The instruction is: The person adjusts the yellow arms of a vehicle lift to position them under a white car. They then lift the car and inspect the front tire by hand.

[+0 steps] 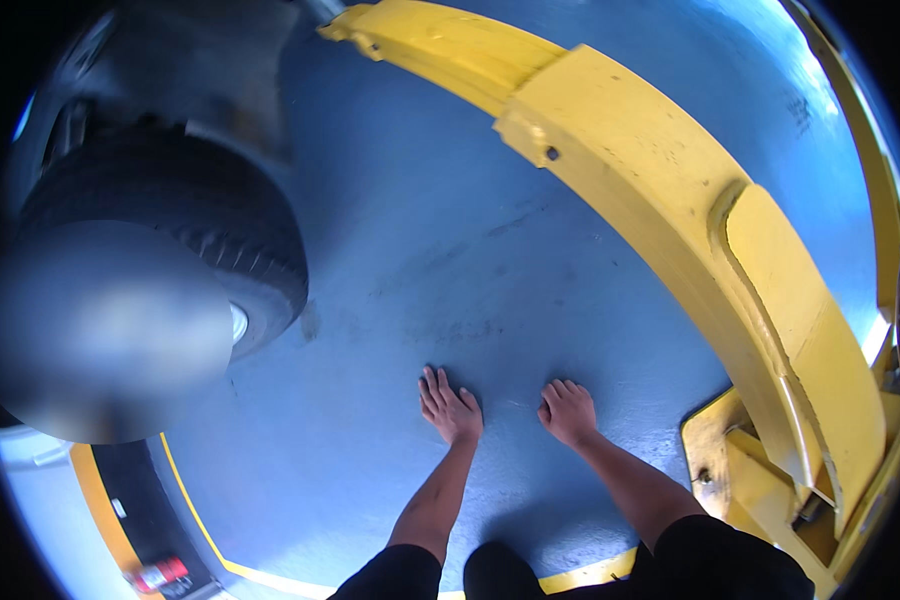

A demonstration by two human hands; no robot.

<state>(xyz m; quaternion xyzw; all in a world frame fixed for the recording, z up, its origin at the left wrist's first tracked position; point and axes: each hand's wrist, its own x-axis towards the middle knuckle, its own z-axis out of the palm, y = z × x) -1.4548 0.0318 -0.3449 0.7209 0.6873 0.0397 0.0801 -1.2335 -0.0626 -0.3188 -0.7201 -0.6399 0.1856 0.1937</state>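
My left hand (450,408) is open, palm down on the blue floor (400,300), its fingers spread and nothing in it. A short way to its right, my right hand (570,412) rests low at the floor with its fingers curled in; nothing shows in it. Both arms reach forward from black sleeves. Closest on the right side is a yellow steel lift arm (660,190), which curves from the far middle down to the near right. Beyond my left hand, to the left, stands a vehicle's black tire (240,220).
A blurred round patch covers part of the wheel. The lift arm's base plate (710,450) sits close by my right forearm. A yellow line (185,490) edges the floor near me. At the lower left lies a red object (160,574) on a dark strip.
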